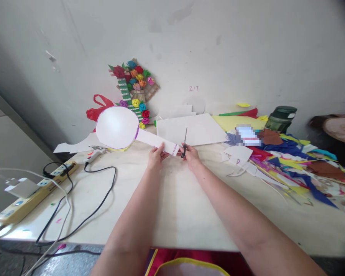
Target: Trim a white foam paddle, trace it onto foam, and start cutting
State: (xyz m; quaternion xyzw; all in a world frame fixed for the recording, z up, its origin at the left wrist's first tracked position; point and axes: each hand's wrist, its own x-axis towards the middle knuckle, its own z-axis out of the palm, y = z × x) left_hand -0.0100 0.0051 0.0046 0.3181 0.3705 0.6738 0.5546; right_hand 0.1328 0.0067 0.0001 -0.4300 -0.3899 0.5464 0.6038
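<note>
Above the surface (178,214), a paper paddle (117,127)

The left hand (158,156) pinches its handle (152,138), which slants from the round head toward the right hand (192,156), clamped on scissors (184,147) just beside the purple-marked end (174,148).

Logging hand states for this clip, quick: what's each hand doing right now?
Left hand: closed, gripping the strip of the white round-headed cutout.
Right hand: closed, holding black-handled scissors.
</note>
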